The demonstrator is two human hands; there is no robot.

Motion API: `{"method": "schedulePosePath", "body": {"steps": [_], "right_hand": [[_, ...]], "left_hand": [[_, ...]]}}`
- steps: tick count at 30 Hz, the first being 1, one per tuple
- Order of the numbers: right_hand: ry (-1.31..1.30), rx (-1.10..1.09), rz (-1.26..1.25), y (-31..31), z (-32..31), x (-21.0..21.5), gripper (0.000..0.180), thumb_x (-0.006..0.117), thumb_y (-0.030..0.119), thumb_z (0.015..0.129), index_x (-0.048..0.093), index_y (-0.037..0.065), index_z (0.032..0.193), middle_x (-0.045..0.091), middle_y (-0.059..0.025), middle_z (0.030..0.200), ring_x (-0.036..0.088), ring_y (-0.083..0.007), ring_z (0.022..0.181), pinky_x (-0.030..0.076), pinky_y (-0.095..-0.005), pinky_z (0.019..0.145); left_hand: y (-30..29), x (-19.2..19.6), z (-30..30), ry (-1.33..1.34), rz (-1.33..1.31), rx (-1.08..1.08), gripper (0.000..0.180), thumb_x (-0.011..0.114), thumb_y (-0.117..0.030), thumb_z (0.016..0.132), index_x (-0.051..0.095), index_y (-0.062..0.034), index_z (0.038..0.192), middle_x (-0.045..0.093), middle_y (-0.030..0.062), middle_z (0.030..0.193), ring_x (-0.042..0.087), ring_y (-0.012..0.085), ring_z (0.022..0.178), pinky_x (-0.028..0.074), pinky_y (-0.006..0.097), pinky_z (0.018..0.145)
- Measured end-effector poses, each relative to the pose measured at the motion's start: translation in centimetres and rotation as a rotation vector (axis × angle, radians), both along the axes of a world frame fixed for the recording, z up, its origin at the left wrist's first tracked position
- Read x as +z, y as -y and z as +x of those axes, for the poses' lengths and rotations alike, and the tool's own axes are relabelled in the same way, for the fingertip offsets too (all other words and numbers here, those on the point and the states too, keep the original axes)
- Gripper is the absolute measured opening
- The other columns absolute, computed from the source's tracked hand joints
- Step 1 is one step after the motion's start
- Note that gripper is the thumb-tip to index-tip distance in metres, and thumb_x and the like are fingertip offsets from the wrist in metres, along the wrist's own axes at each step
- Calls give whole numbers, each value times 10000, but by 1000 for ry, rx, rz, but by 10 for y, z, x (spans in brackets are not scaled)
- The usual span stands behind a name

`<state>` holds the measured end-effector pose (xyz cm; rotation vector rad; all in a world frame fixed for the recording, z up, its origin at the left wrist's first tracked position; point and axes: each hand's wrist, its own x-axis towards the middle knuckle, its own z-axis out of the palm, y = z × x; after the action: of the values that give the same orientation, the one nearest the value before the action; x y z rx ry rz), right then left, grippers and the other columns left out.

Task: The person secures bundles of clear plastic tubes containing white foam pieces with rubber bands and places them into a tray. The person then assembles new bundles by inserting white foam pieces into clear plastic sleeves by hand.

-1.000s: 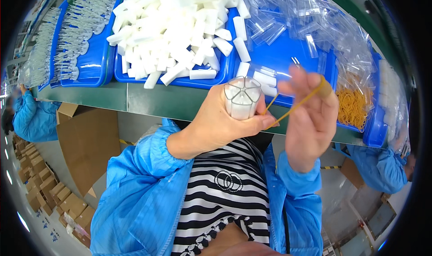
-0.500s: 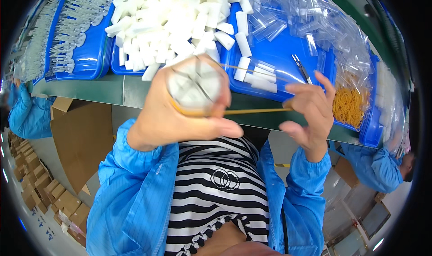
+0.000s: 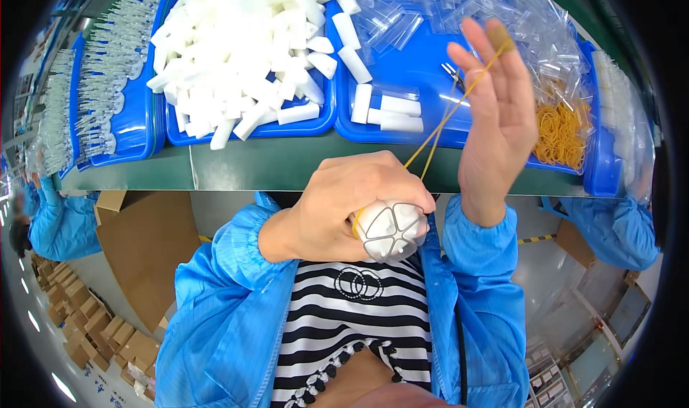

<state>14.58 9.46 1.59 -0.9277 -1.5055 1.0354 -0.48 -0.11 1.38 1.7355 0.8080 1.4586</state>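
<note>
Compared with half a second ago, the clear-walled bundle (image 3: 392, 230) is closer to the body: it was over the worktop (image 3: 265, 165) edge and now shows below it, against the striped shirt (image 3: 352, 315). The right hand (image 3: 502, 114) is higher, and the yellow rubber band (image 3: 439, 129), then pulled sideways, now slants upward with its two strands crossing.

The left hand (image 3: 359, 200) has a firm grip, fingers wrapped around the bundle, whose end shows white pieces in wedge-shaped compartments. The right hand's grip is released, its fingers mostly extended; the taut band hooks over one finger's tan-covered tip and reaches down to the left hand.
</note>
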Motion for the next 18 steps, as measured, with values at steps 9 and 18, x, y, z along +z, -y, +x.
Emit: {"method": "schedulePosePath", "body": {"steps": [9, 18], "right_hand": [[228, 421, 379, 14, 14, -3, 670, 763, 136, 844, 434, 10, 1414, 555, -211, 1363, 608, -299, 1174, 524, -383, 903], [-272, 390, -184, 13, 17, -14, 1174, 874, 462, 649, 215, 64, 1536, 411, -216, 1486, 535, -324, 1271, 429, -399, 991]], "left_hand": [[4, 4, -5, -222, -298, 286, 882, 800, 10, 727, 291, 79, 1443, 634, 95, 994, 601, 136, 728, 491, 244, 719], [8, 4, -4, -231, -259, 274, 1093, 812, -5, 731, 64, 78, 1524, 640, 95, 852, 610, 142, 711, 502, 251, 739]]}}
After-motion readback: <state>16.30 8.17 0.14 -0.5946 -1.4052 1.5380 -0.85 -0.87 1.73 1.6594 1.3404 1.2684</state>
